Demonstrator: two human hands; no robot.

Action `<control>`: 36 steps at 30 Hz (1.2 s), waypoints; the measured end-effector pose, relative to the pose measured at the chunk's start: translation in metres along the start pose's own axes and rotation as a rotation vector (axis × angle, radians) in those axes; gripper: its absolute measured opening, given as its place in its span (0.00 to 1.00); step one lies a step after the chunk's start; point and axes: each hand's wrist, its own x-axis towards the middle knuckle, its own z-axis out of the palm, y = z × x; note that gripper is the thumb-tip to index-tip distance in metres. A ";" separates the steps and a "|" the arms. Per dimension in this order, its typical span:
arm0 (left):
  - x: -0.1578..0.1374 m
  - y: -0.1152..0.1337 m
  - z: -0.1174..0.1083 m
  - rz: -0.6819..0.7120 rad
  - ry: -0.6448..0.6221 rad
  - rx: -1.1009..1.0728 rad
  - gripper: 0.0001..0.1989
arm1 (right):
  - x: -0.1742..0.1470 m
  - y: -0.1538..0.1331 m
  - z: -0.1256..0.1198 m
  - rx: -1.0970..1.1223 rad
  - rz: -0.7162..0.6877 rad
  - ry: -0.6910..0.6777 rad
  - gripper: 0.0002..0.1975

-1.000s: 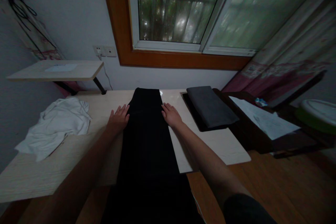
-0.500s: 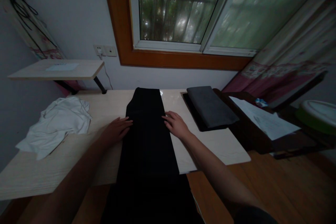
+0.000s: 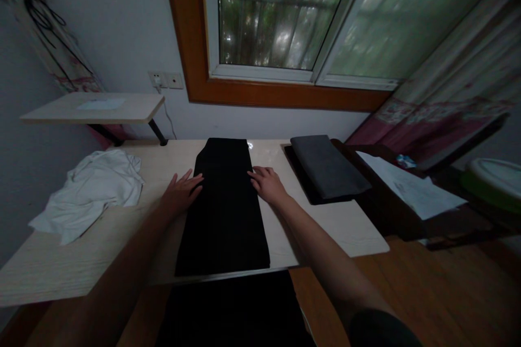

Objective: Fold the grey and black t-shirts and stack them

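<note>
A long, folded piece of black cloth (image 3: 223, 211), perhaps a garment, lies flat on the pale wooden table (image 3: 325, 233). Its near end stops close to the table's front edge, and one far corner is cut at a slant. My left hand (image 3: 179, 192) is open, fingers spread, with the tips resting on the cloth's left side. On the opposite side, my right hand (image 3: 268, 183) lies open with its fingertips at the cloth's right edge. The dark cloth shows little detail, so its exact kind is hard to make out.
Crumpled white cloth (image 3: 93, 184) lies on the left, below a small raised shelf (image 3: 134, 111). Dark grey folded cloth (image 3: 328, 165) lies at the back right. Beyond the table's right end, white paper (image 3: 407, 187) rests on dark furniture. A window (image 3: 280, 21) is ahead.
The black cloth's near end, which reached down past the table's front edge, now lies on the tabletop. Both hands have shifted slightly away from me, and the left fingers are more spread.
</note>
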 end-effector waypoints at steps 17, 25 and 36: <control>0.002 -0.005 0.013 0.006 0.019 0.071 0.26 | 0.008 -0.110 0.031 0.153 -0.279 -0.092 0.30; 0.000 -0.005 0.013 0.002 0.033 0.065 0.27 | 0.004 -0.038 0.025 0.098 -0.075 -0.073 0.31; -0.007 -0.017 0.006 0.028 -0.020 -0.075 0.25 | -0.019 0.009 0.020 0.171 -0.112 0.025 0.24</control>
